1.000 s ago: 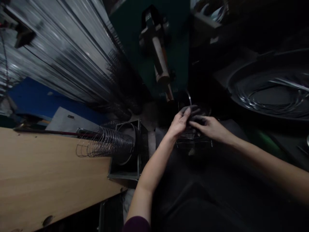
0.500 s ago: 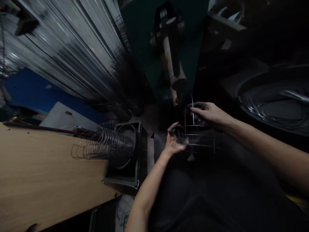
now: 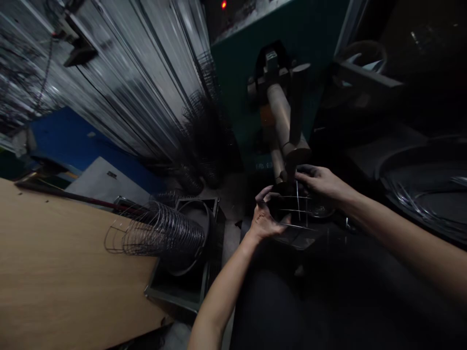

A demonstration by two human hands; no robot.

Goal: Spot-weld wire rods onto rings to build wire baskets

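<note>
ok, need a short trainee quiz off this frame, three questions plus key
1. True or false: the right hand pinches a wire of the wire frame.
2. The machine's front panel is: A) dark green B) bright yellow C) white.
3. Which hand is nearer in the picture to the stack of bent wire?

Key: 1. True. 2. A. 3. The left hand.

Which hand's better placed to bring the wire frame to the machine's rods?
Right hand, likely: it pinches the wire frame just below the thick rod's end in this view. The left hand sits lower, at the frame's side.
</note>
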